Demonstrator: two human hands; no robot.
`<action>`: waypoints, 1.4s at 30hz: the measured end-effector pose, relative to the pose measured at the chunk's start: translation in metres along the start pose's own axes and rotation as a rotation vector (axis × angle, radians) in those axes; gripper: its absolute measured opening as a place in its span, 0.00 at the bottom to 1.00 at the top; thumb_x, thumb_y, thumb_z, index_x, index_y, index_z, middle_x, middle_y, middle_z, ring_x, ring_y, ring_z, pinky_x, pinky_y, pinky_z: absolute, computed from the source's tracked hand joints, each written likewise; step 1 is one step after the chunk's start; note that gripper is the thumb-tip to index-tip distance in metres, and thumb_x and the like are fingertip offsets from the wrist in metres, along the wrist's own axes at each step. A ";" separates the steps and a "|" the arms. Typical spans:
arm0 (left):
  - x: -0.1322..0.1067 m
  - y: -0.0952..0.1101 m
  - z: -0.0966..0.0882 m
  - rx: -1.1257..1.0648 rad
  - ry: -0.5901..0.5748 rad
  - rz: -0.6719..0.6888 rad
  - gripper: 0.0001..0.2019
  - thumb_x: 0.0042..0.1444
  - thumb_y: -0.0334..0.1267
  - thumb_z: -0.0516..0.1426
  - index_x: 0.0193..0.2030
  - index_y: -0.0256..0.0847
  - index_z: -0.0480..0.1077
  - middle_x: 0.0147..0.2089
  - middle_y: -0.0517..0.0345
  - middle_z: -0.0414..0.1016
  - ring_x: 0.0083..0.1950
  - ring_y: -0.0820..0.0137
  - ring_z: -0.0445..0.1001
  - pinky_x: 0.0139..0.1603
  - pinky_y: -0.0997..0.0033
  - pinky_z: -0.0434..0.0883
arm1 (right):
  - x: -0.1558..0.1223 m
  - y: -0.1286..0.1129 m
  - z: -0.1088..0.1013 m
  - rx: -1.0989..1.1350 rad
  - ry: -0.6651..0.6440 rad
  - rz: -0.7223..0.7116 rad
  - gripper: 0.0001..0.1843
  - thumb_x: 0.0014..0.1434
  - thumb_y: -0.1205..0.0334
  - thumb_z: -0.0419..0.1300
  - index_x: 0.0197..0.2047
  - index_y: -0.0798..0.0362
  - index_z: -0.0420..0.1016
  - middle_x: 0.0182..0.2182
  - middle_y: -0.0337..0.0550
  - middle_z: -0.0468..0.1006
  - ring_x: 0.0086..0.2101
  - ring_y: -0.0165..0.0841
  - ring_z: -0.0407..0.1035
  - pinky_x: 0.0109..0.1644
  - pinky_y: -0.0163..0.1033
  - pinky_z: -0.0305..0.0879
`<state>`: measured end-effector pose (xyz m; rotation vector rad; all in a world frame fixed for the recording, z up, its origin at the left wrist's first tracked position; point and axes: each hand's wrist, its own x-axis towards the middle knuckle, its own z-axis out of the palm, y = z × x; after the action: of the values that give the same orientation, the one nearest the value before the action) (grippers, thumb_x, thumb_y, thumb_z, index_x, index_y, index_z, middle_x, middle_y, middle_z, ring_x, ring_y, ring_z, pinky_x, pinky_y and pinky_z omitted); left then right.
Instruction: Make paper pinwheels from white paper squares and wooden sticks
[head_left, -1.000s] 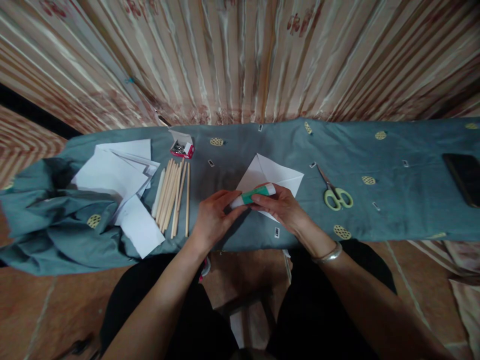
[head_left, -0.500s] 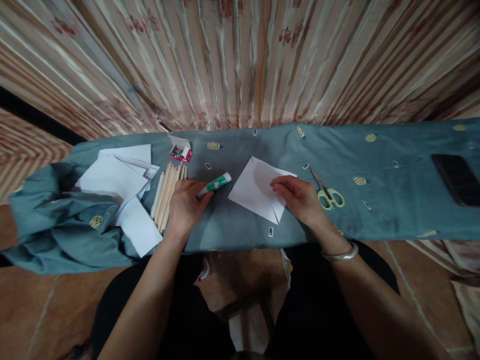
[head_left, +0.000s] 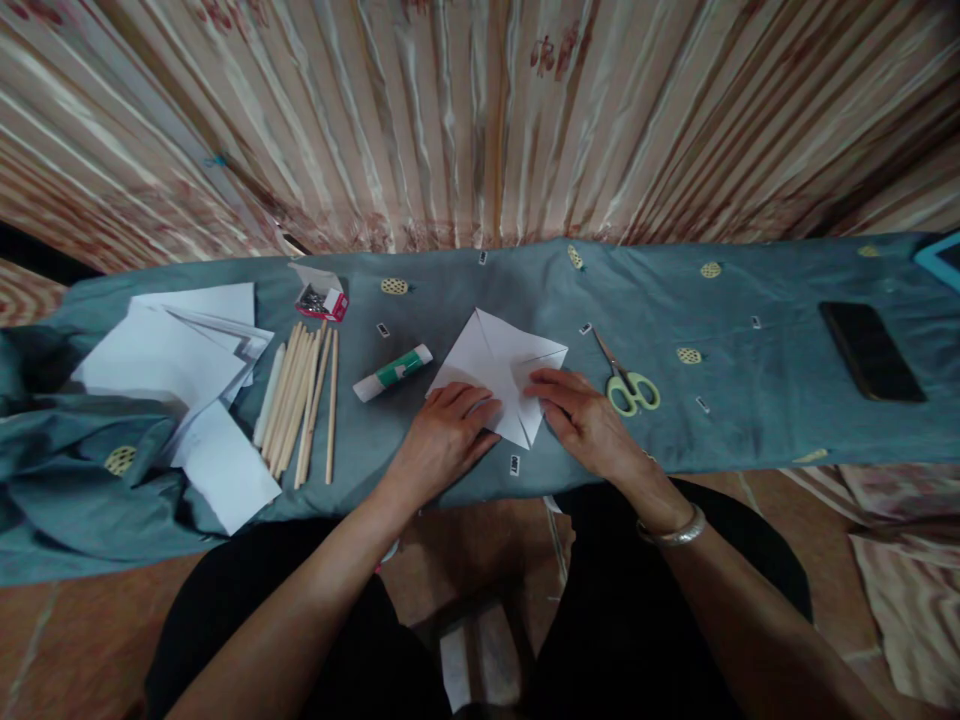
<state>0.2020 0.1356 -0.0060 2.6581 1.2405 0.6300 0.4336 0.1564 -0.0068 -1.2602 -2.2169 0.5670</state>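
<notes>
A white paper square [head_left: 491,355] with slits running in from its corners lies flat on the cloth in front of me. On its lower left edge rests my left hand [head_left: 448,430], fingers stretched out over the paper. My right hand [head_left: 577,415] touches the right side, its fingers extended and lying on the sheet. Left of the paper is a green and white glue stick [head_left: 394,372], free of both hands. Scissors with pale green handles [head_left: 630,390] lie just beyond my right hand.
Several wooden sticks [head_left: 296,400] lie left of the glue stick, beside a pile of white paper sheets [head_left: 169,350]. Behind them stands an open small box of metal pins [head_left: 322,298]. A dark phone [head_left: 870,350] lies far right. A pleated curtain [head_left: 465,130] hangs behind the table.
My left hand has let go of the glue stick, now lying on the cloth, and moved right onto the paper. My right hand has come down on the paper's right side. The view has shifted right.
</notes>
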 end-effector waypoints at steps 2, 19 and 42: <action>0.001 -0.002 0.004 0.021 0.020 0.024 0.12 0.61 0.38 0.61 0.49 0.36 0.74 0.51 0.47 0.78 0.52 0.56 0.74 0.50 0.55 0.74 | -0.001 0.002 0.000 -0.004 -0.013 -0.003 0.19 0.63 0.70 0.51 0.51 0.52 0.79 0.54 0.51 0.77 0.55 0.44 0.70 0.61 0.55 0.67; 0.003 -0.006 0.009 -0.221 0.142 -0.089 0.10 0.66 0.34 0.53 0.40 0.35 0.75 0.40 0.49 0.78 0.41 0.64 0.73 0.44 0.61 0.73 | 0.013 -0.018 0.024 0.400 0.134 0.271 0.01 0.57 0.63 0.65 0.34 0.49 0.78 0.48 0.46 0.81 0.51 0.39 0.74 0.58 0.50 0.69; 0.004 -0.007 0.011 -0.319 0.161 -0.130 0.09 0.66 0.33 0.54 0.46 0.35 0.75 0.39 0.51 0.79 0.39 0.66 0.74 0.41 0.63 0.74 | 0.020 -0.033 0.028 0.093 0.225 0.277 0.03 0.58 0.64 0.64 0.33 0.50 0.75 0.43 0.47 0.81 0.47 0.41 0.73 0.54 0.50 0.70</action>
<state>0.2038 0.1438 -0.0173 2.2858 1.2217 0.9481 0.3860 0.1549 -0.0041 -1.5132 -1.8257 0.5924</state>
